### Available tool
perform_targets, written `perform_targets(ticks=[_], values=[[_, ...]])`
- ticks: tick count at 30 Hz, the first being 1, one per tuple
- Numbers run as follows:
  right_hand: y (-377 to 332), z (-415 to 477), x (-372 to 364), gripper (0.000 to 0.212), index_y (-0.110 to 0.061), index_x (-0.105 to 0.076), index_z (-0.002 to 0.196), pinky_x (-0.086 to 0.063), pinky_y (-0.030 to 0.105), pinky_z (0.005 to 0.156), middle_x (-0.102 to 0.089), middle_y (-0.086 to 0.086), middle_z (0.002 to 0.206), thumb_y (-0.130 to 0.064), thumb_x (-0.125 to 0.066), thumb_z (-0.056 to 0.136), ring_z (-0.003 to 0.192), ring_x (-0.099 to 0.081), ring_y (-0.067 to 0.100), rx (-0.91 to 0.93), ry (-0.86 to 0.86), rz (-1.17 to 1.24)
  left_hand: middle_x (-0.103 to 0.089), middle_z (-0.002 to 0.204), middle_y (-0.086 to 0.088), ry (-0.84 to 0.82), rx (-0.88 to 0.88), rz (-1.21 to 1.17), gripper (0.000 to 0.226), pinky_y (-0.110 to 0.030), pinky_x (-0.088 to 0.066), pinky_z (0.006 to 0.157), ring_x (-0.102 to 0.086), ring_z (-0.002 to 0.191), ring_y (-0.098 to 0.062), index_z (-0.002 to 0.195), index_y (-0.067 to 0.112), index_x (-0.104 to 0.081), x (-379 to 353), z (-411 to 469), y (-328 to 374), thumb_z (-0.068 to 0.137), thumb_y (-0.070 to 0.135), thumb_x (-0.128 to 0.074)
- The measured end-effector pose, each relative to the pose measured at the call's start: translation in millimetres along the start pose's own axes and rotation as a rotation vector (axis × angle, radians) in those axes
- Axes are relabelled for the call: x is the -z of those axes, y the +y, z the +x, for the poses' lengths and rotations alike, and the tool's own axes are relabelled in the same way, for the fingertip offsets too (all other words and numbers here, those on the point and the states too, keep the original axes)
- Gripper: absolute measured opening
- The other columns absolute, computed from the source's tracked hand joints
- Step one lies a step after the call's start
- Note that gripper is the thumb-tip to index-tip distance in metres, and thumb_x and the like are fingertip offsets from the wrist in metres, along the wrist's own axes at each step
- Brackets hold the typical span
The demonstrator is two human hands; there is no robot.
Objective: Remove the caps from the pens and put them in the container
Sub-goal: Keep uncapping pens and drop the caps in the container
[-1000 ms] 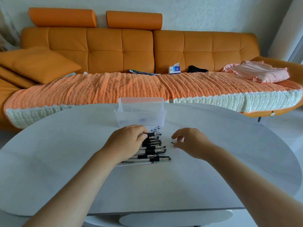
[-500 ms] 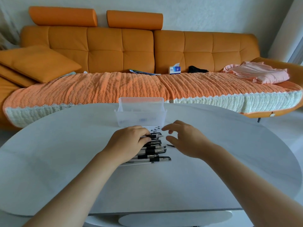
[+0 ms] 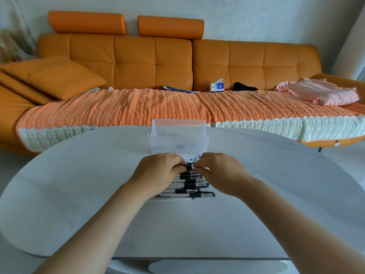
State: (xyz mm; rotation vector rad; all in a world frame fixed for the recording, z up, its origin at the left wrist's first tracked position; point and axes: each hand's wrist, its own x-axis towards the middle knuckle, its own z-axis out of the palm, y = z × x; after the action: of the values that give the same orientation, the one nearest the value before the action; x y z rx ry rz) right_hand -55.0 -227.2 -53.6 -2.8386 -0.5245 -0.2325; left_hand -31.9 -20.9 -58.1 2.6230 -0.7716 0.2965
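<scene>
The left hand and right hand, fingers curled, pinch one pen from either end, above the pens near the container.

White table: clear container near far edge; pens in row beside it.

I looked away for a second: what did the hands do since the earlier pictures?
The right hand slid left across the table to meet the left hand; both now pinch one pen. The pen row and container stayed put.
</scene>
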Motion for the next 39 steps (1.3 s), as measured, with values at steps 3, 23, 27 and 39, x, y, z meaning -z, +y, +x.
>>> perform_targets(ticks=[3, 23, 27, 39], values=[[-2.6, 2.0, 0.3, 0.019, -0.033, -0.073, 0.11, -0.047, 0.028, 0.073, -0.066, -0.016, 0.108, -0.036, -0.06, 0.096, 0.094, -0.061, 0.011, -0.026, 0.028, -0.003, -0.068, 0.101, 0.015, -0.044, 0.008, 0.009, 0.023, -0.027, -0.042, 0.071, -0.06, 0.092, -0.008, 0.105, 0.033, -0.069, -0.8, 0.3, -2.1, 0.098, 0.043, -0.049], [-10.4, 5.0, 2.9, 0.023, -0.034, -0.07, 0.112, -0.049, 0.028, 0.078, -0.065, -0.016, 0.11, -0.044, -0.056, 0.097, 0.089, -0.06, 0.007, -0.068, -0.032, 0.108, -0.059, 0.079, 0.009, -0.114, 0.064, -0.015, 0.031, -0.03, -0.042, 0.064, -0.055, 0.076, -0.015, 0.092, 0.026, -0.063, 3.4, -3.0, -5.1, 0.099, 0.047, -0.04], [-10.6, 3.3, 3.6, 0.013, -0.033, -0.071, 0.103, -0.047, 0.025, 0.072, -0.068, -0.016, 0.103, -0.038, -0.066, 0.092, 0.08, -0.056, 0.004, -0.106, 0.006, 0.078, -0.055, 0.073, 0.009, -0.123, 0.02, -0.007, 0.012, -0.029, -0.041, 0.059, -0.053, 0.071, -0.012, 0.098, 0.039, -0.048, 3.5, -5.1, 0.4, 0.094, 0.05, -0.052], [-8.2, -0.7, 6.8, 0.015, -0.034, -0.073, 0.104, -0.049, 0.028, 0.075, -0.071, -0.016, 0.106, -0.039, -0.066, 0.092, 0.078, -0.052, 0.003, -0.089, -0.005, 0.049, -0.056, 0.077, 0.014, -0.142, 0.07, -0.072, 0.016, -0.029, -0.041, 0.063, -0.054, 0.076, -0.011, 0.094, 0.036, -0.056, -5.3, -3.4, 4.0, 0.094, 0.051, -0.051]])
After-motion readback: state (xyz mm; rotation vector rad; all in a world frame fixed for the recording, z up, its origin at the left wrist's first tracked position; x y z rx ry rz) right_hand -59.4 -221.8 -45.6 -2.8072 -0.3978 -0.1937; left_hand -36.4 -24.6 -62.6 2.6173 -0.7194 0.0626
